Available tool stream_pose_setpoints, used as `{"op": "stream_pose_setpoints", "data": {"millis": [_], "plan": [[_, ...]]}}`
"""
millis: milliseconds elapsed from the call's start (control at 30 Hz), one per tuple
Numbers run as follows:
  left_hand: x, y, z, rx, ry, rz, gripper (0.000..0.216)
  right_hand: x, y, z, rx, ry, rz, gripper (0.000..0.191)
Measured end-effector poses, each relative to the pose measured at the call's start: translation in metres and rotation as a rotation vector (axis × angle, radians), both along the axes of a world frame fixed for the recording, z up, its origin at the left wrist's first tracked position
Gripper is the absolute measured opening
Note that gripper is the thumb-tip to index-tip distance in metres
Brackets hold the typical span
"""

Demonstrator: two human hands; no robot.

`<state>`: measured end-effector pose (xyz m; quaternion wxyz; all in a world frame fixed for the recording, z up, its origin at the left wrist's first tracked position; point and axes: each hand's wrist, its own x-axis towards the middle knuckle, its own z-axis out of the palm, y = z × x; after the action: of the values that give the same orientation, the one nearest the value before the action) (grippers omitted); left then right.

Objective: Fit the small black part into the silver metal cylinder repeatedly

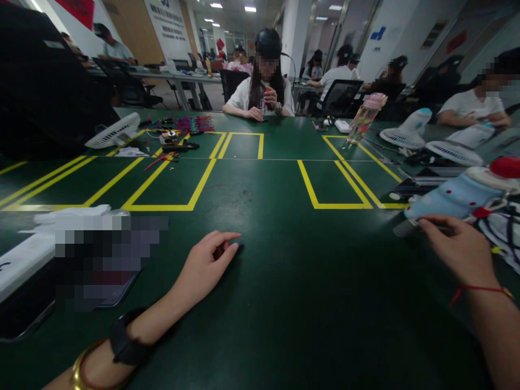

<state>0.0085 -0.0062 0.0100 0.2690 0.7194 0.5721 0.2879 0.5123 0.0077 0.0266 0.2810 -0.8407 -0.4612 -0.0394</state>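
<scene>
My left grip (209, 264) is relaxed over a dark green, smooth-topped desk (284, 281), thumb and forefinger parted. A small dark-grey object (402, 228) sits at the fingertips of my right grip (463, 244); whether they are closed on it, I cannot tell. Just beyond them is a light-blue, red-topped cylindrical bottle (447, 196).
</scene>
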Motion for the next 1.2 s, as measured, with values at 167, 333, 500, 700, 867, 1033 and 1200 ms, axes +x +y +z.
{"op": "stream_pose_setpoints", "data": {"millis": [167, 333, 500, 700, 867, 1033, 1200], "plan": [[0.0, 0.001, 0.0, 0.003, -0.003, 0.002, 0.031, -0.002, 0.002, -0.003, 0.098, 0.066, -0.038, 0.037], [-0.001, 0.001, -0.002, -0.001, -0.001, -0.004, 0.03, -0.003, 0.006, -0.005, 0.107, 0.276, 0.012, 0.033], [-0.001, 0.001, -0.002, 0.004, 0.005, -0.002, 0.031, -0.014, -0.003, -0.008, 0.174, 0.323, 0.113, 0.056], [-0.001, 0.001, -0.003, 0.002, -0.006, -0.005, 0.029, -0.018, -0.01, -0.017, 0.104, -0.024, 0.066, 0.052], [0.0, 0.001, -0.004, 0.009, -0.014, -0.014, 0.028, -0.076, -0.009, -0.02, 0.251, -0.015, 0.384, 0.049], [-0.001, 0.001, -0.004, 0.025, 0.011, -0.015, 0.029, -0.184, -0.012, -0.016, 0.129, 0.228, 0.968, 0.037], [-0.006, 0.003, -0.006, 0.027, 0.04, -0.022, 0.029, -0.236, -0.013, -0.014, 0.03, 0.349, 1.167, 0.029]]}}
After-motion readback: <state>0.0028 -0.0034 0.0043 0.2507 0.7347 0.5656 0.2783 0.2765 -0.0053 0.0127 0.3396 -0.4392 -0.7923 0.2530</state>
